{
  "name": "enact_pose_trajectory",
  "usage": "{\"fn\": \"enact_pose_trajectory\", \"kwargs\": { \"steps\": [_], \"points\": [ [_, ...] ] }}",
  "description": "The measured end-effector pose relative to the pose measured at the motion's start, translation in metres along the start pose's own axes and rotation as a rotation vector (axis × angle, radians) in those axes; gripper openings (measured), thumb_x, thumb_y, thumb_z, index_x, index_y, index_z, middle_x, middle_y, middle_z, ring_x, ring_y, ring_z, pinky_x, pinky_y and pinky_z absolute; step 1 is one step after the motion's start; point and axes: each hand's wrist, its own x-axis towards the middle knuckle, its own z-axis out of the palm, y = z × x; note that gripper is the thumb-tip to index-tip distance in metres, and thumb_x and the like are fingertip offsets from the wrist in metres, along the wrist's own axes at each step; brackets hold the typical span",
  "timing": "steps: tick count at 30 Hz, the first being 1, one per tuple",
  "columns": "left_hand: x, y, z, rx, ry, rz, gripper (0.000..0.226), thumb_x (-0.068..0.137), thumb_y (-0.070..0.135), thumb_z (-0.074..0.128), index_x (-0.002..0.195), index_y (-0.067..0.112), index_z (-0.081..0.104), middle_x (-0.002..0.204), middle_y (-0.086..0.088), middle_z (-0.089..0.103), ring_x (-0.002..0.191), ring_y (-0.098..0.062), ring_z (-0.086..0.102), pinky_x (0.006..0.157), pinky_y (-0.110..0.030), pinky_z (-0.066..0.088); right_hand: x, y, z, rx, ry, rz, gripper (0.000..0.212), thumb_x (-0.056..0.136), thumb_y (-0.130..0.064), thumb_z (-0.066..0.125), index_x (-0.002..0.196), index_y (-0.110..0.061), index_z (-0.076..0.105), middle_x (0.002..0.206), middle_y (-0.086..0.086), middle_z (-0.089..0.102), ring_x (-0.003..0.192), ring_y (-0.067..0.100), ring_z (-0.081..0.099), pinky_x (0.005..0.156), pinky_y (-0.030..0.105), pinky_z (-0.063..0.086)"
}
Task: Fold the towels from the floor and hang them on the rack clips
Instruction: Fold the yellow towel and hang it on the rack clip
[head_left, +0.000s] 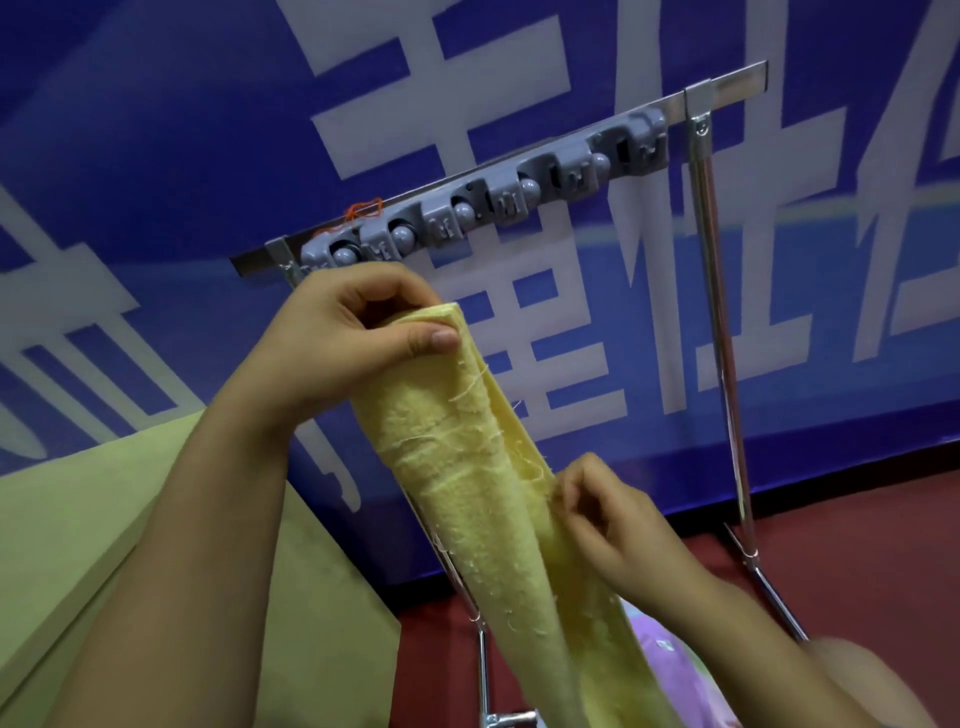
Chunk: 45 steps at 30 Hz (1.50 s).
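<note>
A yellow towel (467, 467), folded into a long narrow strip, hangs down in front of me. My left hand (358, 332) grips its folded top end just below the left end of the rack. Lower down, my right hand (608, 514) pinches the towel's right edge. The metal rack (717, 291) carries a sloping top bar with a row of several grey clips (498, 202); none of them holds a towel. A bit of pale purple cloth (670, 665) shows on the floor behind the towel's lower part.
A blue banner with large white characters (415, 83) hangs behind the rack. A pale green cushioned block (104, 545) stands at the left. The floor is dark red (857, 551). An orange string (363, 210) is tied on the bar near its left end.
</note>
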Motion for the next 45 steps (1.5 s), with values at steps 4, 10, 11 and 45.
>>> {"fn": "enact_pose_trajectory", "kwargs": {
  "steps": [4,10,11,45],
  "points": [
    [0.008,-0.004,-0.004,-0.036,0.087,-0.047,0.01,0.068,0.027,0.077,0.073,0.025,0.069,0.07,0.01,0.066,0.071,-0.006,0.063,0.064,-0.023,0.053,0.001,0.012,0.001,0.019,-0.014,-0.021,0.046,0.075,0.006,0.048,0.077,-0.038,0.059,0.086,-0.015,0.058,0.076,0.003,0.056,0.067,0.009,0.038],
    [0.011,-0.002,-0.008,-0.072,0.073,-0.028,0.008,0.068,0.023,0.073,0.07,0.03,0.07,0.07,0.01,0.066,0.071,-0.007,0.063,0.064,-0.023,0.053,0.004,0.01,-0.007,0.078,0.008,0.0,0.041,0.075,0.004,0.072,0.086,-0.035,0.074,0.087,-0.016,0.065,0.082,0.004,0.064,0.074,0.01,0.045],
    [0.011,-0.002,-0.009,-0.07,0.073,-0.027,0.007,0.069,0.023,0.073,0.07,0.029,0.07,0.069,0.01,0.066,0.071,-0.007,0.063,0.064,-0.023,0.053,0.004,0.009,-0.007,0.074,0.018,-0.008,0.037,0.075,0.002,0.074,0.086,-0.033,0.074,0.087,-0.015,0.064,0.081,0.005,0.064,0.073,0.012,0.047],
    [0.019,-0.01,-0.033,0.149,0.194,-0.111,0.009,0.077,0.022,0.075,0.081,0.02,0.067,0.077,0.0,0.063,0.073,-0.006,0.058,0.063,-0.02,0.048,-0.003,-0.006,0.019,-0.002,0.146,0.045,0.023,0.082,-0.023,0.061,0.066,-0.026,0.044,0.061,-0.014,0.051,0.054,0.005,0.044,0.051,0.013,0.032]
  ]
}}
